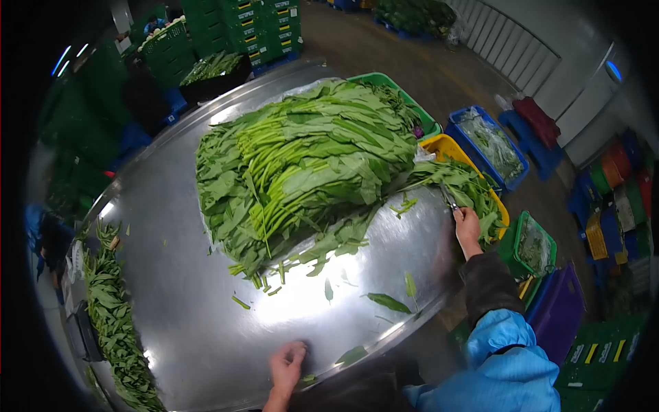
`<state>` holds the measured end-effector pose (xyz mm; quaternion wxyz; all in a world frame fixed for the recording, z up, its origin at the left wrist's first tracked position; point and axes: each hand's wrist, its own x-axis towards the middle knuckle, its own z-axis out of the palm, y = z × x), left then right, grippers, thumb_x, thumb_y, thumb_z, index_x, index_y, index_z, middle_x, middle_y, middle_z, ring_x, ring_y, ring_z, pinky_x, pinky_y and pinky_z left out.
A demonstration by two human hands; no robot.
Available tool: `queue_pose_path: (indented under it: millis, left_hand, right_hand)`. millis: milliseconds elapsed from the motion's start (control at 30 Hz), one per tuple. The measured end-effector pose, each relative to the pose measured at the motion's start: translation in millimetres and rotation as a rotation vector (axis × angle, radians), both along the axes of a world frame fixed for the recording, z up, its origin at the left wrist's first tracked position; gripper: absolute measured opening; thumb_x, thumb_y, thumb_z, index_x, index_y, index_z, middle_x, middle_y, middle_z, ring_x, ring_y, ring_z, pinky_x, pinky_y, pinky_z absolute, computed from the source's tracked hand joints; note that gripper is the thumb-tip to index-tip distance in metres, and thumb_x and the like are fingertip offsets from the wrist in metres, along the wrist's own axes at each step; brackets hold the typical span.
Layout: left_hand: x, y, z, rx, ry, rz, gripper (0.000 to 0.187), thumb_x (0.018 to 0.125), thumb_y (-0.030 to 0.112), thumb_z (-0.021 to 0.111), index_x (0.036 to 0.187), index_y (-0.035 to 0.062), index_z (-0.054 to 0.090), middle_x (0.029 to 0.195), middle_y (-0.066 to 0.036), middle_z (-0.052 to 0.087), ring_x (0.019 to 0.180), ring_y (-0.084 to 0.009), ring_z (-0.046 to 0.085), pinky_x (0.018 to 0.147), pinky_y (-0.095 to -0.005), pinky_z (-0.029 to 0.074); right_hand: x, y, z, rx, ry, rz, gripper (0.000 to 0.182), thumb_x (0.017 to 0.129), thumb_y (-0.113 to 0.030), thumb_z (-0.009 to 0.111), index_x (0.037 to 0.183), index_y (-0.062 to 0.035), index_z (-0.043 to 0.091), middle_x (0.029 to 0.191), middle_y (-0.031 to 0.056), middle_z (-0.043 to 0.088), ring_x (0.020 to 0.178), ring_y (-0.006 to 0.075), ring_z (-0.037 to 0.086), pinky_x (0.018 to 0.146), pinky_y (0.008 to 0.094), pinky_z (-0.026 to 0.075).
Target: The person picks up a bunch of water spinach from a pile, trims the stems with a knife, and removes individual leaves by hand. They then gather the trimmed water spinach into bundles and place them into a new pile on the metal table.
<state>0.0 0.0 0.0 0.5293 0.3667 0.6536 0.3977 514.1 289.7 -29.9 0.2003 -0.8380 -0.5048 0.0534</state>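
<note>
A big pile of leafy greens with pale green stems lies across the metal table. My right hand, at the table's right edge, is closed around the handle of a small knife, its blade angled up and left toward loose greens at the yellow crate. Near the front edge, my left hand hovers low with its fingers curled in; nothing shows in them. Cut stem pieces and a few single leaves lie between the pile and my left hand.
The yellow crate stands against the table's right side, near a green crate and a blue crate. More greens line the left edge. Stacked green crates rise at the back. Another person's blue sleeve shows far left.
</note>
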Motion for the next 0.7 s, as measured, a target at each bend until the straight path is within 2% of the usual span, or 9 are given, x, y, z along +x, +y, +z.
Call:
queue_pose_path:
  millis: [67, 100, 167, 233, 333, 367, 433, 533, 700]
  left_hand:
    - [-3, 5, 6, -0.040, -0.023, 0.034, 0.015, 0.087, 0.010, 0.065, 0.099, -0.0006, 0.067, 0.090, -0.007, 0.070, 0.079, -0.0115, 0.064, 0.074, -0.0254, 0.051]
    - [39, 16, -5, -0.024, -0.099, 0.032, 0.015, 0.087, 0.009, 0.065, 0.099, -0.0003, 0.067, 0.089, -0.006, 0.070, 0.078, -0.0101, 0.063, 0.073, -0.0245, 0.050]
    - [31, 22, -3, -0.046, -0.027, 0.000, 0.015, 0.087, 0.009, 0.065, 0.100, 0.0003, 0.067, 0.089, -0.005, 0.070, 0.077, -0.0091, 0.062, 0.073, -0.0241, 0.050]
    - [28, 25, 3, -0.050, -0.016, -0.028, 0.015, 0.088, 0.010, 0.066, 0.100, 0.0000, 0.067, 0.087, -0.004, 0.070, 0.078, -0.0085, 0.062, 0.073, -0.0235, 0.050]
    - [26, 32, 4, -0.068, -0.037, -0.060, 0.014, 0.090, 0.003, 0.061, 0.101, -0.0040, 0.064, 0.090, -0.007, 0.070, 0.083, -0.0112, 0.064, 0.080, -0.0244, 0.050]
    - [24, 38, 8, -0.054, -0.037, -0.052, 0.014, 0.090, 0.003, 0.061, 0.101, -0.0040, 0.064, 0.090, -0.007, 0.070, 0.083, -0.0112, 0.064, 0.080, -0.0244, 0.050]
    - [25, 45, 24, -0.005, 0.008, -0.052, 0.022, 0.091, 0.017, 0.063, 0.105, 0.0005, 0.067, 0.088, -0.005, 0.069, 0.081, -0.0106, 0.060, 0.076, -0.0253, 0.049]
    - [21, 47, 15, 0.017, 0.022, -0.037, 0.021, 0.091, 0.016, 0.063, 0.104, -0.0002, 0.067, 0.088, -0.004, 0.069, 0.078, -0.0100, 0.059, 0.073, -0.0252, 0.049]
    - [16, 55, 16, -0.018, -0.040, -0.008, 0.020, 0.091, 0.015, 0.063, 0.104, -0.0005, 0.066, 0.085, -0.002, 0.067, 0.074, -0.0080, 0.057, 0.067, -0.0234, 0.047]
  right_hand:
    - [-23, -1, -21, 0.195, 0.231, -0.095, 0.031, 0.088, -0.035, 0.061, 0.096, -0.0059, 0.066, 0.088, 0.0150, 0.066, 0.084, 0.0334, 0.063, 0.073, 0.0437, 0.047]
    - [11, 4, 1, 0.229, 0.166, -0.062, 0.029, 0.089, -0.033, 0.060, 0.092, -0.0046, 0.065, 0.078, 0.0119, 0.064, 0.072, 0.0282, 0.062, 0.067, 0.0390, 0.046]
    - [-25, -14, -31, 0.334, 0.787, 0.031, 0.023, 0.089, -0.026, 0.063, 0.089, -0.0023, 0.063, 0.070, 0.0071, 0.058, 0.062, 0.0173, 0.054, 0.061, 0.0321, 0.044]
    - [-55, -50, -56, 0.265, 0.576, 0.130, 0.022, 0.087, -0.024, 0.064, 0.090, -0.0022, 0.063, 0.072, 0.0082, 0.058, 0.063, 0.0194, 0.054, 0.061, 0.0331, 0.044]
    - [-112, -99, 9, 0.066, 0.359, 0.455, 0.024, 0.086, -0.027, 0.065, 0.096, -0.0051, 0.066, 0.089, 0.0135, 0.062, 0.082, 0.0304, 0.061, 0.073, 0.0389, 0.048]
    - [-118, -100, 22, 0.078, 0.356, 0.465, 0.024, 0.086, -0.027, 0.065, 0.096, -0.0051, 0.066, 0.089, 0.0135, 0.062, 0.082, 0.0304, 0.061, 0.073, 0.0389, 0.048]
    - [-128, -97, 43, -0.062, 0.151, 0.965, 0.025, 0.084, -0.029, 0.066, 0.098, -0.0081, 0.066, 0.094, 0.0108, 0.063, 0.088, 0.0302, 0.059, 0.078, 0.0393, 0.047]
    - [-144, -63, 67, -0.111, 0.010, 1.169, 0.027, 0.083, -0.028, 0.068, 0.101, -0.0090, 0.065, 0.096, 0.0097, 0.062, 0.090, 0.0302, 0.058, 0.080, 0.0391, 0.046]
    - [-238, 28, 170, 0.356, 0.041, 1.339, 0.031, 0.080, -0.021, 0.070, 0.104, -0.0046, 0.061, 0.100, 0.0115, 0.063, 0.092, 0.0315, 0.059, 0.081, 0.0403, 0.047]
